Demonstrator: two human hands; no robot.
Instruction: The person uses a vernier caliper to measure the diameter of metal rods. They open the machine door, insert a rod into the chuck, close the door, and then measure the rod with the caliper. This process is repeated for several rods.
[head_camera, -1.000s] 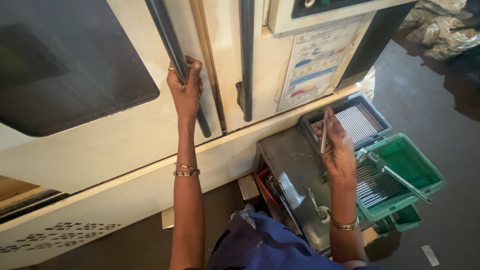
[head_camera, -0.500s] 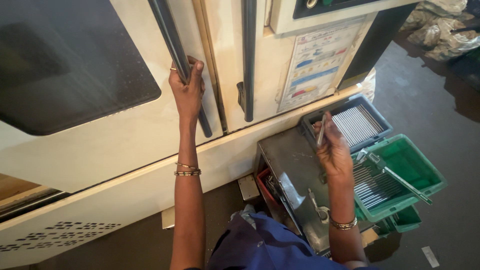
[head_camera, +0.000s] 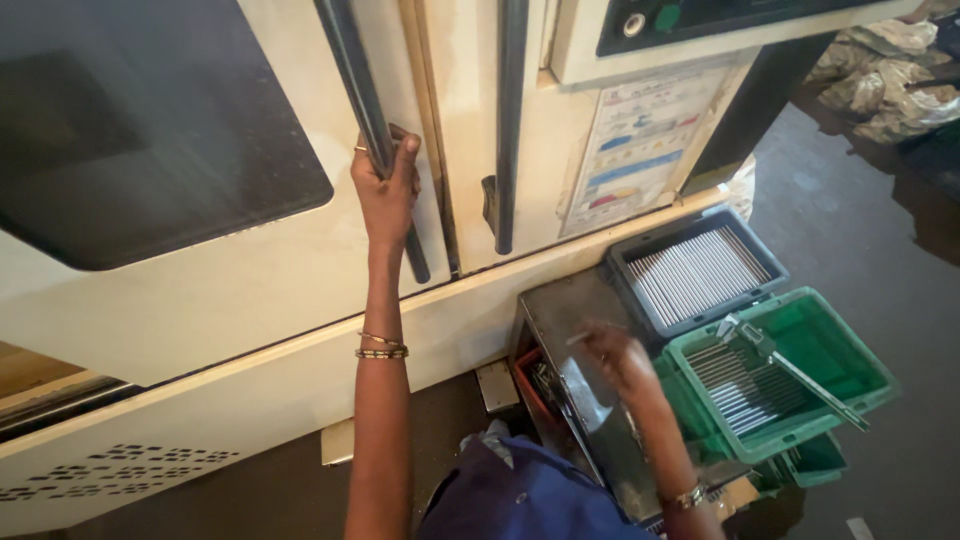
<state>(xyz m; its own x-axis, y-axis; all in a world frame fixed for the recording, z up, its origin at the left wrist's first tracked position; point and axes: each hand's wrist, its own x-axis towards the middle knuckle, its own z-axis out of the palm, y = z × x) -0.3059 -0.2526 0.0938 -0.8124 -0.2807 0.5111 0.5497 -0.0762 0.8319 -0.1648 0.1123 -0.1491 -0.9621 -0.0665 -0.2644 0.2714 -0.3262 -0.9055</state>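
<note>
Right hand (head_camera: 612, 352), blurred, now drawn back from the grey tray (head_camera: 697, 268) at 1 o'clock, grip unreadable; left hand (head_camera: 386, 186) stays clenched on the door handle (head_camera: 368, 120).

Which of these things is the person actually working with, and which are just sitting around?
In use: left hand grips the dark door handle; right hand holds a thin metal rod over the steel stand.

Lying about: grey tray of rods, green crate, crumpled sacks.
</note>
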